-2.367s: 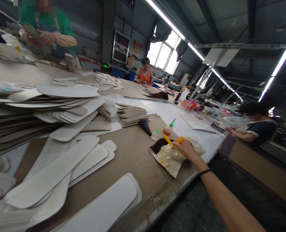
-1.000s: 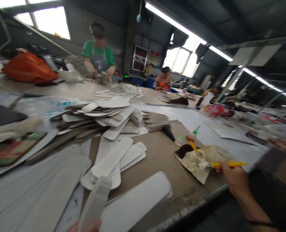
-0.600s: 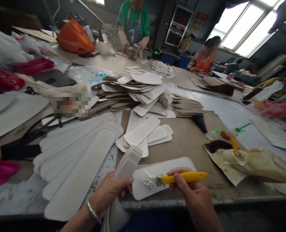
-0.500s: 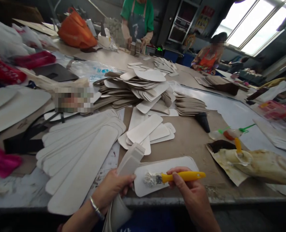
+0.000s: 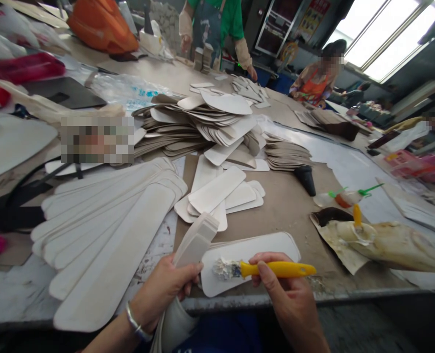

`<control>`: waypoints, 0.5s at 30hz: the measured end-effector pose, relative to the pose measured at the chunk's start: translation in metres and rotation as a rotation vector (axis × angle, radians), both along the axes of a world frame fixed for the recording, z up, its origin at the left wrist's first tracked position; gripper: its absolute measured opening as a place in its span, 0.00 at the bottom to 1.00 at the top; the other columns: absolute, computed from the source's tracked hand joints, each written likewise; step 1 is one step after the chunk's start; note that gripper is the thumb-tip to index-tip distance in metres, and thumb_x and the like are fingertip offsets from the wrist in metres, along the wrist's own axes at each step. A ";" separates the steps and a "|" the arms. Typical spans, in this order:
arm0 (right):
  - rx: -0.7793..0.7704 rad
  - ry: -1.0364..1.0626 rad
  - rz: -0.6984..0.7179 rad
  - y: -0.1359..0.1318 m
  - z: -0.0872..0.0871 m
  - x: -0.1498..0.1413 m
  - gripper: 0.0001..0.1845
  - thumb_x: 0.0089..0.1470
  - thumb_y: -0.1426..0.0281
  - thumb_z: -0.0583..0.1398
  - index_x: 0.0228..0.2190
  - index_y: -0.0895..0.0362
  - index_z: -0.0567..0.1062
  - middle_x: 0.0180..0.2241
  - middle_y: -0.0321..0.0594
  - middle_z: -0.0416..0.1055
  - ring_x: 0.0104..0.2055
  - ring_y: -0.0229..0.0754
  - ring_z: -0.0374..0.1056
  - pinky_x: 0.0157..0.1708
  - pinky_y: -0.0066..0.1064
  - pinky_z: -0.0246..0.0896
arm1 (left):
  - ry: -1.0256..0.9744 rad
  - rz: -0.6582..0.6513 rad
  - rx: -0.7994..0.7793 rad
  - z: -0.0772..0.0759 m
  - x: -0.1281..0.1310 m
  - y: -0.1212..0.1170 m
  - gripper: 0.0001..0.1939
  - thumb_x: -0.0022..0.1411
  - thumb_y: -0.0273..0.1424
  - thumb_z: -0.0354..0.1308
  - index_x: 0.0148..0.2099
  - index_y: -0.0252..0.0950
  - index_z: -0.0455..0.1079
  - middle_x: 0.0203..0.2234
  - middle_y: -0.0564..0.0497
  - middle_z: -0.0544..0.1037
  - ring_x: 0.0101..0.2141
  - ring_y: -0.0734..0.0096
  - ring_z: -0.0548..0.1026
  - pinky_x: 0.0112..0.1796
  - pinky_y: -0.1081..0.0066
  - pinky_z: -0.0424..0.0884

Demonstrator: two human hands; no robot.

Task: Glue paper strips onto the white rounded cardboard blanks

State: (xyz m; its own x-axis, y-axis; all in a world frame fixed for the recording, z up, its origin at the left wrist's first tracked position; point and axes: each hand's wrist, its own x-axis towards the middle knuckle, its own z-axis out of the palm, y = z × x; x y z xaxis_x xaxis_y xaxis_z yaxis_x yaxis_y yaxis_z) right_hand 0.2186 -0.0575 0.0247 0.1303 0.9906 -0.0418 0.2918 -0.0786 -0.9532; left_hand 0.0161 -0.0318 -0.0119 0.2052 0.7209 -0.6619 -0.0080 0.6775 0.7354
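My right hand [image 5: 281,284] is closed round the yellow handle of a brush [image 5: 278,268]. White paste coats its bristles, which lie over the left part of a white rounded strip [image 5: 261,250] on a small stack at the table's front edge. My left hand [image 5: 169,287] grips a bundle of bent pale strips [image 5: 197,238]; their lower ends hang below the table edge. To the right lies a paste-smeared container [image 5: 390,240] with a second yellow handle [image 5: 357,214] standing in its opening.
Fanned white strips [image 5: 110,245] lie at left, loose strips [image 5: 221,191] and a large pile [image 5: 203,127] beyond. A black cone-shaped piece [image 5: 304,179] and green-tipped bottles [image 5: 350,197] lie at right. A co-worker in green [image 5: 217,34] stands across the table [image 5: 276,206].
My right hand has brought the brush from the paste container at right to the white strip in front of me. My left hand has come into view with the bundle. The view has swung left.
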 end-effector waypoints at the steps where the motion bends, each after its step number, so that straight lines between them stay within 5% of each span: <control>1: 0.008 -0.022 -0.016 0.000 0.001 0.002 0.09 0.52 0.61 0.59 0.31 0.54 0.74 0.31 0.40 0.70 0.25 0.39 0.66 0.28 0.31 0.67 | 0.009 -0.004 0.001 0.000 0.000 0.000 0.15 0.47 0.40 0.59 0.20 0.34 0.65 0.10 0.58 0.64 0.15 0.80 0.59 0.19 0.77 0.54; 4: 0.018 -0.058 -0.095 -0.001 0.005 0.005 0.09 0.52 0.61 0.59 0.30 0.54 0.73 0.32 0.41 0.70 0.26 0.39 0.66 0.28 0.32 0.66 | 0.030 0.002 0.004 -0.001 0.001 0.001 0.15 0.47 0.40 0.59 0.20 0.35 0.65 0.10 0.58 0.64 0.15 0.79 0.59 0.18 0.76 0.54; 11: 0.066 0.026 -0.009 -0.005 0.002 -0.006 0.07 0.54 0.65 0.58 0.31 0.55 0.73 0.32 0.41 0.70 0.26 0.38 0.66 0.27 0.29 0.66 | 0.066 0.042 0.004 -0.002 0.004 0.000 0.15 0.44 0.42 0.61 0.21 0.35 0.65 0.10 0.58 0.66 0.14 0.79 0.59 0.18 0.76 0.54; 15: 0.152 -0.178 -0.032 -0.002 -0.004 0.016 0.07 0.55 0.66 0.57 0.32 0.56 0.73 0.32 0.41 0.71 0.30 0.40 0.67 0.31 0.30 0.65 | 0.111 0.076 0.018 -0.004 0.005 -0.002 0.17 0.42 0.44 0.61 0.19 0.35 0.65 0.08 0.58 0.65 0.13 0.80 0.58 0.18 0.76 0.53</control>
